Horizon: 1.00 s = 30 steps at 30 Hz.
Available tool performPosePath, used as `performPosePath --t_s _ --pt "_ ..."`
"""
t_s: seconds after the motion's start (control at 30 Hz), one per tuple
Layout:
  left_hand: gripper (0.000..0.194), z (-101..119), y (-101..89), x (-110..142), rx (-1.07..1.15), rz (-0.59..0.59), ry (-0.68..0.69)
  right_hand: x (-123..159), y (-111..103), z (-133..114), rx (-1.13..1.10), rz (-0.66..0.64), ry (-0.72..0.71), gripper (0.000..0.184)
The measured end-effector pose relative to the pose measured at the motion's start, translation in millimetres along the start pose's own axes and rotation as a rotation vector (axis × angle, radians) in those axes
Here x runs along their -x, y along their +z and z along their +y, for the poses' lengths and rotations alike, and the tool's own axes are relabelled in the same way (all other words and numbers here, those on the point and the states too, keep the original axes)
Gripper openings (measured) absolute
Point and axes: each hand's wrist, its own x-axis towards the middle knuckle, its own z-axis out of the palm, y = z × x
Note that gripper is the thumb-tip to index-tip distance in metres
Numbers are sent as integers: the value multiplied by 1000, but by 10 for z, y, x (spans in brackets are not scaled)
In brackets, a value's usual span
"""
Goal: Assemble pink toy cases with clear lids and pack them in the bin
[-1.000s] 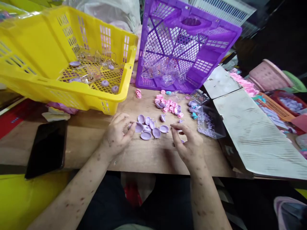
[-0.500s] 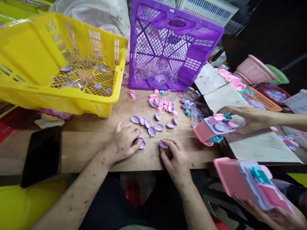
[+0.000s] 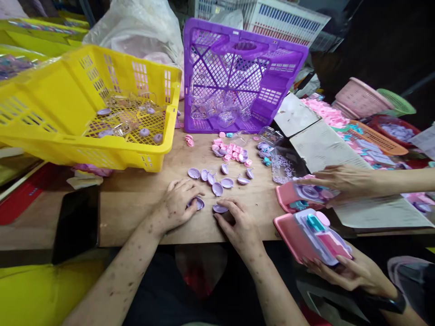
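Observation:
My left hand (image 3: 175, 206) lies palm down on the table, its fingers curled and its thumb over a small purple toy pan (image 3: 200, 203). What lies beneath the palm is hidden. A second purple toy pan (image 3: 220, 208) sits between the thumb and forefinger of my right hand (image 3: 240, 222), close to the tabletop. Just beyond both hands several loose purple toy pans (image 3: 217, 189) lie scattered. Farther back is a heap of small pink toy pieces (image 3: 234, 150).
A yellow basket (image 3: 136, 154) stands at left, a purple crate (image 3: 288, 81) on its side behind. At right, a co-worker's hands (image 3: 353, 271) hold pink-and-purple toy boxes (image 3: 292, 235). A phone (image 3: 77, 224) lies at the left edge; a clear tray (image 3: 283, 167) holds small purple bits.
My right hand has moved left with its toy pan, nearer my left hand. The co-worker's lower toy box has come left, towards the table edge. The view has shifted slightly.

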Motion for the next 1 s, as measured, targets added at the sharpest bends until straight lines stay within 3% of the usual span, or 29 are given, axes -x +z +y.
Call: performPosePath --t_s 0.07,0.17,0.27,0.4,0.5,0.67,0.77,0.83,0.93,1.0 --pt "25 12 -47 -3 29 -5 6 -41 40 -38 -26 -9 -8 22" --pt "27 -1 -102 1 152 82 33 -75 94 -92 -68 5 -3 35" --pt "26 -55 -123 7 222 265 -75 -50 84 -95 -127 100 19 45" --pt "27 -132 -103 8 229 406 -219 14 -18 -49 -146 256 55 31" --pt "22 -137 -70 22 233 366 -234 28 -51 -56 -62 224 83 23" --pt "74 -60 -1 96 121 81 -76 -17 75 -131 27 37 -37 38" --pt "89 -30 26 124 87 40 -62 -45 168 -120 14 18 -140 31" --pt "76 -29 23 121 99 24 -62 -51 197 -90 -1 22 -182 30" --pt "41 -33 13 95 133 -31 -43 -46 200 -54 -22 26 -211 35" --pt "34 -23 23 75 113 -42 -21 -35 197 -47 -30 35 -223 38"
